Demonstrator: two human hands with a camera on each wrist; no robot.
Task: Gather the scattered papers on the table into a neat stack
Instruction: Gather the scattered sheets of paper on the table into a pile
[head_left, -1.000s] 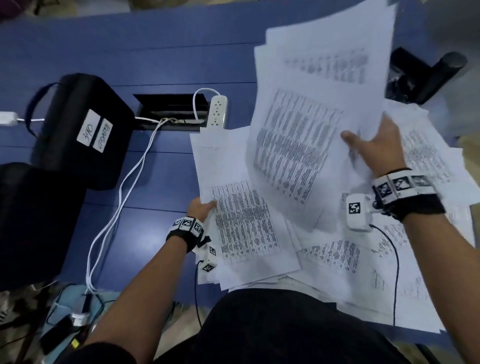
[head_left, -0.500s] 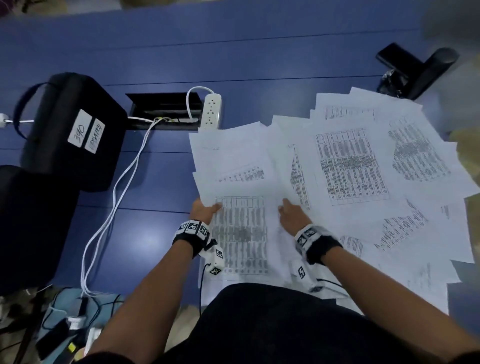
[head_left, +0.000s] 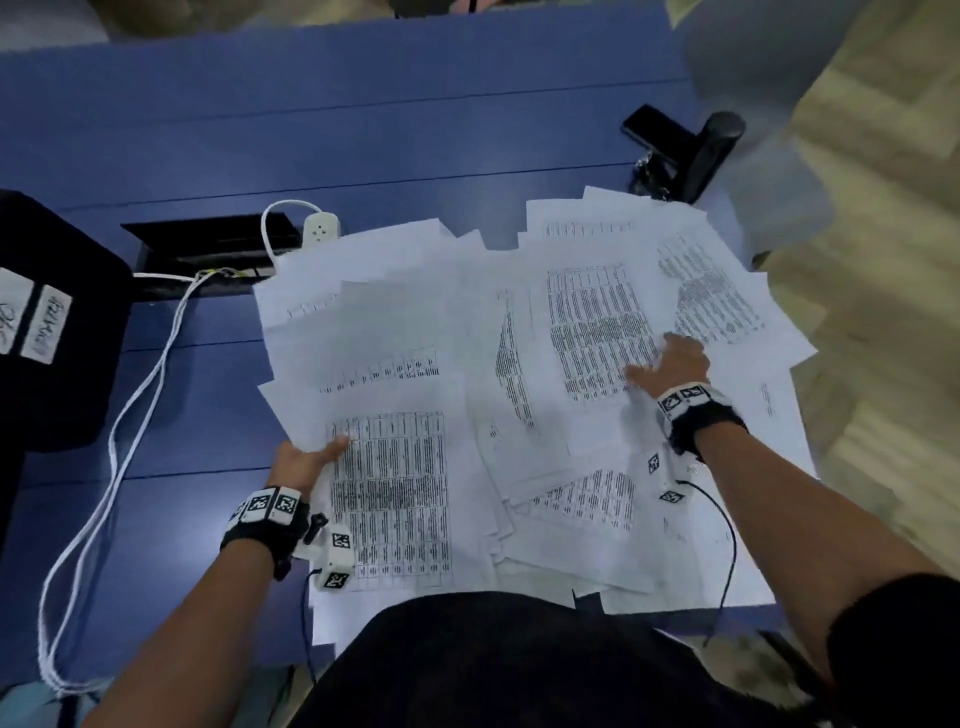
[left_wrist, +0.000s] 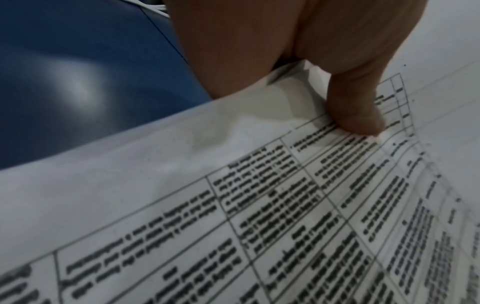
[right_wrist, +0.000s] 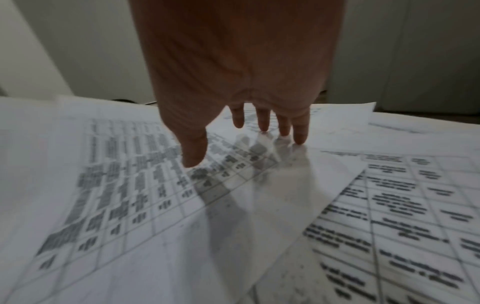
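Many white printed papers (head_left: 519, 374) lie spread and overlapping across the right half of the blue table (head_left: 363, 130). My left hand (head_left: 306, 460) pinches the left edge of the near-left sheets (head_left: 395, 499), thumb on top and fingers hidden under the paper. The left wrist view shows that thumb (left_wrist: 355, 111) pressing on a printed table (left_wrist: 311, 205). My right hand (head_left: 670, 361) reaches over the right-side sheets with fingers spread and straight. In the right wrist view its fingertips (right_wrist: 298, 133) touch or hover just over a sheet (right_wrist: 233, 205).
A black case (head_left: 52, 332) with white labels sits at the left. A white power strip (head_left: 322, 231) and white cable (head_left: 130, 415) lie by a dark table slot (head_left: 208, 244). A black phone and stand (head_left: 685, 145) sit at the far right corner. Papers overhang the near edge.
The bundle my right hand held up a second ago now lies spread on the table. That hand came down near the left one, then moved right across the sheets. My left hand kept its hold.
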